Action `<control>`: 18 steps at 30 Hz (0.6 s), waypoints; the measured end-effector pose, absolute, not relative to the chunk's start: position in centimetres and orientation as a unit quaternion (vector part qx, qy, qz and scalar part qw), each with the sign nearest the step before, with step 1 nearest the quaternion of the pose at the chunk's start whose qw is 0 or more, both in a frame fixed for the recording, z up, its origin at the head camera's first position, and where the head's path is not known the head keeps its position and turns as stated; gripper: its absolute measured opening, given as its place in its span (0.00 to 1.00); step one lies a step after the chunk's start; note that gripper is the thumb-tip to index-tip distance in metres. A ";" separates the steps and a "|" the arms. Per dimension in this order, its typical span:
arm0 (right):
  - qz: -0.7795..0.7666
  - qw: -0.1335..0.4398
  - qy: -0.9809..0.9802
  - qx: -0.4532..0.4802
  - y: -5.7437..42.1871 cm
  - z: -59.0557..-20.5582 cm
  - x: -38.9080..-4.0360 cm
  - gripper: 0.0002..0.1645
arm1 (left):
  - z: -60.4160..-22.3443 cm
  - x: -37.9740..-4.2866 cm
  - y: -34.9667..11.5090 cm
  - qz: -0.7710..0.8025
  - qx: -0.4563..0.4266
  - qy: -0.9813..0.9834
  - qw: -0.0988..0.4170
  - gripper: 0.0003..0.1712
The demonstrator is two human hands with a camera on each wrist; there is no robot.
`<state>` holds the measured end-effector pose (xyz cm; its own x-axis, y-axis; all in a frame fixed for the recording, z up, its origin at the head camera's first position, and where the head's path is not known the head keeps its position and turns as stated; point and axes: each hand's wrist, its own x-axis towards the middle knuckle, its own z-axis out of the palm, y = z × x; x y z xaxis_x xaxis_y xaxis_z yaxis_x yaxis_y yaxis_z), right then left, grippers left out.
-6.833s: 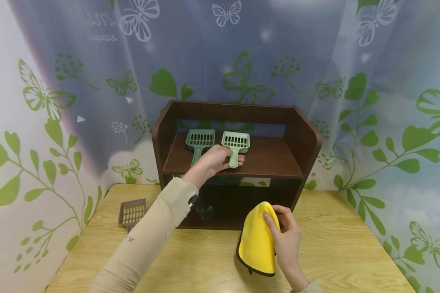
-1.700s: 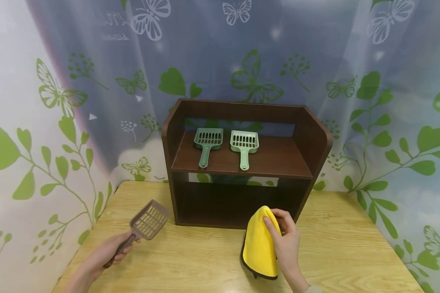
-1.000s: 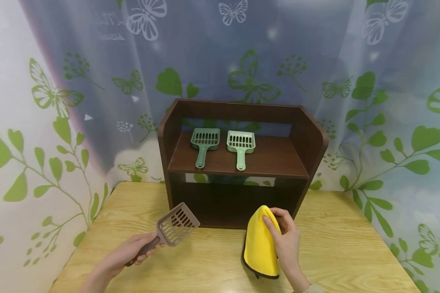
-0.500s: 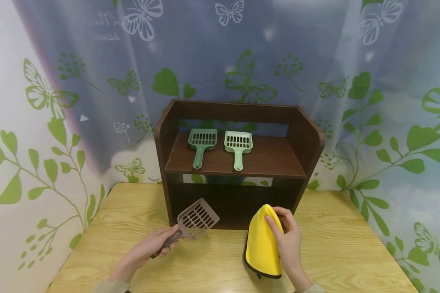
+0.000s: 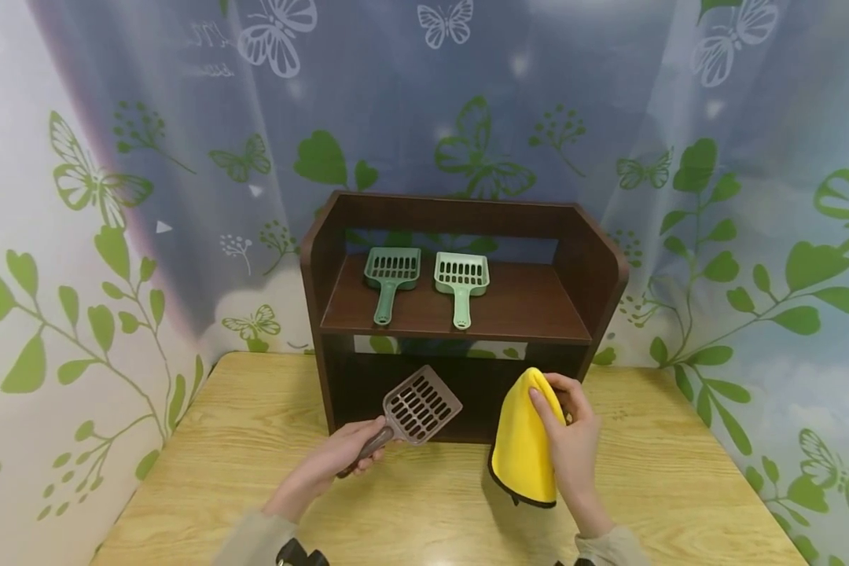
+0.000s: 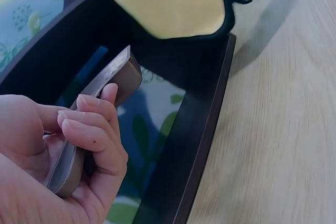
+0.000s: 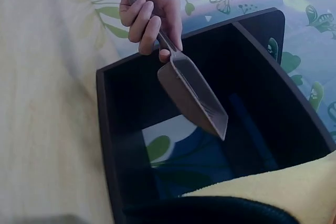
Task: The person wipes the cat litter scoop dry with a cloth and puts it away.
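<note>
My left hand (image 5: 336, 460) grips the handle of a brown slotted litter scoop (image 5: 422, 404), its head tilted up in front of the shelf's lower compartment. In the left wrist view the fingers (image 6: 97, 135) curl round the scoop's handle. My right hand (image 5: 573, 448) pinches a yellow cloth (image 5: 527, 440) with black edging near its top, and the rest hangs down close over the table. The scoop and the cloth are apart. On the upper shelf lie a dark green litter scoop (image 5: 392, 267) and a light green litter scoop (image 5: 461, 273), handles toward me.
A dark brown two-tier shelf (image 5: 538, 306) stands at the back of the wooden table (image 5: 665, 472). Behind and beside it hangs a curtain (image 5: 396, 102) printed with butterflies and leaves.
The brown scoop, earlier lying at the table's left, was picked up by my left hand and carried right toward the cloth. My left hand released the light green scoop. The cloth has risen slightly rightward.
</note>
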<state>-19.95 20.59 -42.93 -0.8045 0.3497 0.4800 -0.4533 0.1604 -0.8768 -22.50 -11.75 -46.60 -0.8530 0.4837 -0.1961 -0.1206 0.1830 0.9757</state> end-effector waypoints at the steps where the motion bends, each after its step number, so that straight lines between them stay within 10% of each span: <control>1: 0.646 0.315 -0.694 0.045 20.6 -42.6 -20.1 0.13 | -46.6 -22.5 -11.3 0.628 0.127 0.730 0.240 0.32; 18: 0.608 0.272 -0.733 0.137 16.5 -42.2 -20.5 0.14 | -45.4 -21.8 -6.5 0.616 0.139 0.748 0.203 0.30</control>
<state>-20.50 16.47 -42.16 -0.8143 0.1299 0.5658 -0.5322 0.2220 -0.8170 -21.80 -6.46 -45.35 -0.8785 0.4588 -0.1332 -0.0423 0.2030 0.9783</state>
